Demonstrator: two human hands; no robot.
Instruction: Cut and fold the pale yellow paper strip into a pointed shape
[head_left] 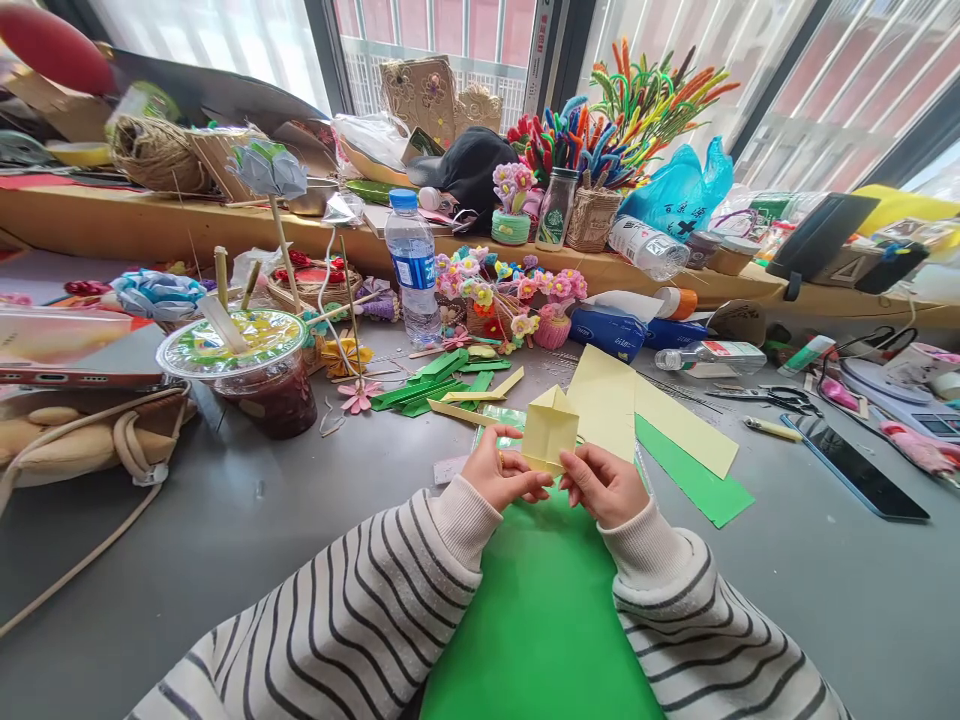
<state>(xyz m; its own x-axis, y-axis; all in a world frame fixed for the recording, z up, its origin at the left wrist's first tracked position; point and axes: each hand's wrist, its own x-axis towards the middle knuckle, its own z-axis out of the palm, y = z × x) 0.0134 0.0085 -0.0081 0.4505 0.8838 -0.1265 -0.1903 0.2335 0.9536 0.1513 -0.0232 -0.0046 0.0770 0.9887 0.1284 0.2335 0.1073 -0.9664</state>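
A small piece of folded yellow paper [551,428] with a pointed top is held up between both hands. My left hand [504,472] grips its lower left part, thumb in front and a ring on one finger. On the other side, my right hand [602,482] pinches the lower right corner. Below the hands lies a large green sheet [540,610]. Yellow paper strips [686,425] and a green strip [694,475] rest just beyond to the right. Folded green paper pieces [427,385] lie in a pile to the left.
A plastic cup of dark drink [274,395] and a water bottle [414,275] stand at the left and back. Pliers [784,398] and a phone [855,468] lie at right. Along the window, a crowded ledge [330,225] holds craft flowers and pipe cleaners [660,100].
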